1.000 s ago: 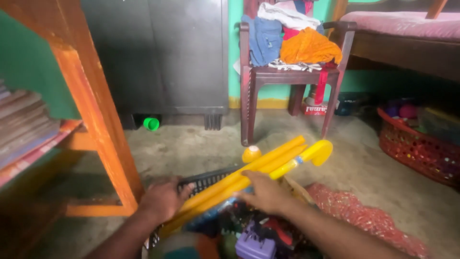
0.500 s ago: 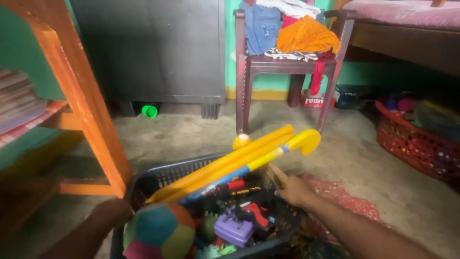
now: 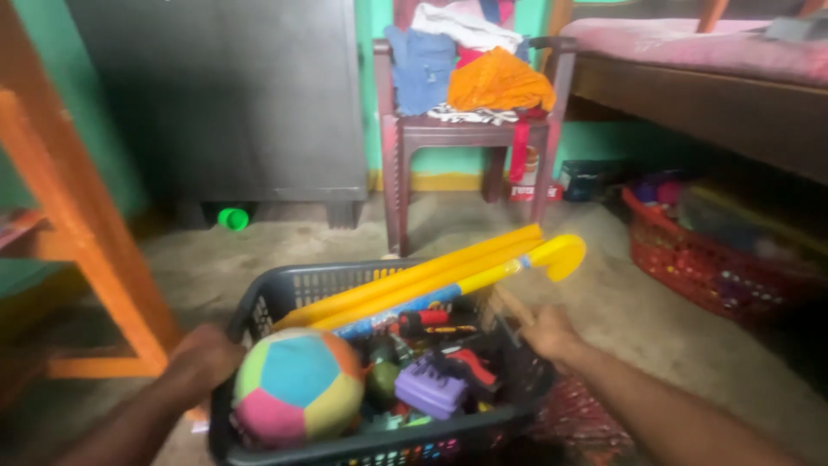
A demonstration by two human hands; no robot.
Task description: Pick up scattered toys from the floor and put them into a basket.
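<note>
Both hands now on basket [image 3: 285, 289] rim; a second ago they were on the yellow sticks [image 3: 448, 276]. Left hand [image 3: 203, 358] curls over left edge, right hand [image 3: 548, 332] closes on right edge. Sticks rest across basket, ball [image 3: 297, 384] inside. Basket on floor [image 3: 638, 302].

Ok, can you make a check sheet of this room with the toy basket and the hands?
Surface: bare grey floor.
Job's things: dark toy basket on the floor, holding a patchwork ball, yellow toy sticks and a purple toy.
Clutter: green cup by the cabinet; clothes heaped on a chair.
Hands: left hand and right hand grip the basket's sides.
Cables: nothing seen.
Surroundings: red basket, bed, orange shelf.
</note>
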